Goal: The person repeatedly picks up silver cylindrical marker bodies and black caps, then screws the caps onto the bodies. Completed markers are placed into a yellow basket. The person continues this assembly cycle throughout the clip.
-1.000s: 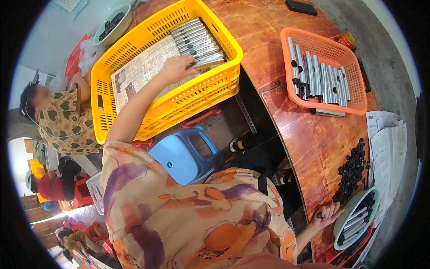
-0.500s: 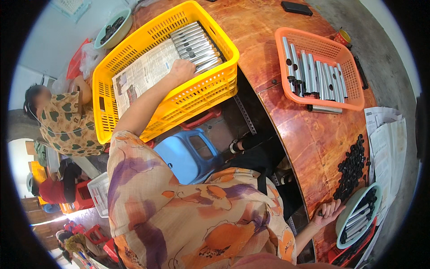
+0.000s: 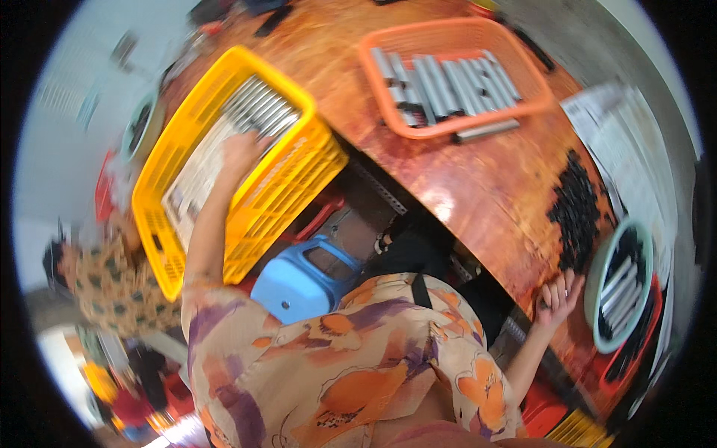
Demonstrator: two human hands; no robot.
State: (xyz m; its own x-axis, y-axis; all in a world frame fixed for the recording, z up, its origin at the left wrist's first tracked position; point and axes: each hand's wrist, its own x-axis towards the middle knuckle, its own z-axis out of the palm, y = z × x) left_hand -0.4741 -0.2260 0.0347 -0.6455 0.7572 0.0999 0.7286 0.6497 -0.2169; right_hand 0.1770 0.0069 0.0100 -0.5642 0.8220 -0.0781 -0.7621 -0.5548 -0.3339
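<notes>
My left hand reaches into a yellow crate, its curled fingers at the ends of a row of silver tubes. Blur hides what those fingers pinch. Newspaper lines the crate beside the tubes. On the right, my right hand is half closed at the table edge, with a small black part showing in its curled fingers. Close by it are a heap of small black parts and a pale green bowl holding silver tubes and black pieces.
An orange basket of silver tubes stands on the wooden table, with one tube lying against its near side. Newspapers lie at the right edge. A blue stool is below the crate. A co-worker sits at left.
The view has swung, shifting the table, basket and crate left in the picture. My left hand stays at the tube row; my right hand stays beside the bowl, fingers still curled.
</notes>
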